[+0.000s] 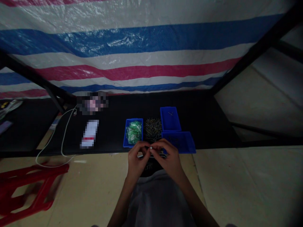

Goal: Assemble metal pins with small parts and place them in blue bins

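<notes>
My left hand (138,156) and my right hand (168,155) meet at the table's front edge, thumbs and forefingers pinched together. Between the fingertips shows a small, pale, round piece (151,148), too small to name; both hands are closed on it. Just beyond them lies a loose heap of thin metal screws or nails (153,128). Left of the heap, a blue bin (124,138) holds clear bags with green contents (134,131). To the right stands a blue bin (169,121) with a few thin metal pieces in it. A nearer blue bin (187,143) is partly behind my right hand.
The black table (203,123) backs onto a striped plastic sheet (146,37). A blurred white item (90,134) and a white cable (62,142) lie to the left. A red plastic stool (44,189) stands on the floor at lower left. Dark frame bars (253,53) slant at the right.
</notes>
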`<act>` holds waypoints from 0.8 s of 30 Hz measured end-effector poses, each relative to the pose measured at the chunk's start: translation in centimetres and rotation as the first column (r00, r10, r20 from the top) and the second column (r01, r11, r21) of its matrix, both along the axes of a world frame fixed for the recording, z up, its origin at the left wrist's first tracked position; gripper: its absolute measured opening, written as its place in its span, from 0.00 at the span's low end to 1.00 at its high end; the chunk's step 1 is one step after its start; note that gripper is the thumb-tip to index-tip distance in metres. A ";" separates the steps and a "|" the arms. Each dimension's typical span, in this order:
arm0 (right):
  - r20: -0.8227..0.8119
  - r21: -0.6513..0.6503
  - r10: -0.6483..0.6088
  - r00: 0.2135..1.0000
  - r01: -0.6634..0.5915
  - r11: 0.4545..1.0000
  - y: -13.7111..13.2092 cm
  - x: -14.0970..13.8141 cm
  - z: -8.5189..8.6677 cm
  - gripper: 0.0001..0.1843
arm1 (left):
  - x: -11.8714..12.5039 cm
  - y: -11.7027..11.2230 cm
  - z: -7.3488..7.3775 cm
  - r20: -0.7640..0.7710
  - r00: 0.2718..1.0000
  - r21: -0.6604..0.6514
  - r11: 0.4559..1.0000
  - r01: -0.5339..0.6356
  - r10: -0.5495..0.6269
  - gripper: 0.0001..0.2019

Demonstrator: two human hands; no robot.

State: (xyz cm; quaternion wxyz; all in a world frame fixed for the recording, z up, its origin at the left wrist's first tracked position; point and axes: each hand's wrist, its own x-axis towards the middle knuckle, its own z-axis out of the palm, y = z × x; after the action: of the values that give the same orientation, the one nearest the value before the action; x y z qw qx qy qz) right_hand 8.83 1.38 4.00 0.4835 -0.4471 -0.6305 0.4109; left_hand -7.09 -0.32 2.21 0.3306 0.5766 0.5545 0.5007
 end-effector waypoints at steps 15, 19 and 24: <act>0.067 0.098 -0.164 0.984 0.157 0.983 2.3 2.2 0.2 0.02 | 0.1 0.5 0.9 -0.091 0.995 0.007 0.999 0.041 -0.040 0.05; 0.271 0.265 -0.411 0.870 0.344 0.901 7.4 4.4 0.7 0.04 | -1.4 0.1 0.5 -0.201 0.980 0.047 0.999 0.009 0.001 0.05; 0.535 0.378 -0.511 0.673 0.351 0.857 11.1 5.8 0.7 0.09 | -2.2 -0.6 -0.2 -0.361 0.932 0.103 0.992 0.079 -0.037 0.08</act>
State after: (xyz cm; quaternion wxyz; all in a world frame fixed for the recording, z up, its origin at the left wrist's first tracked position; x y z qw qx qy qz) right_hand 14.59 12.48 4.68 0.3841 -0.6304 -0.6737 0.0338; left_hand -9.30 -0.92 2.02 0.2049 0.6924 0.5583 0.4086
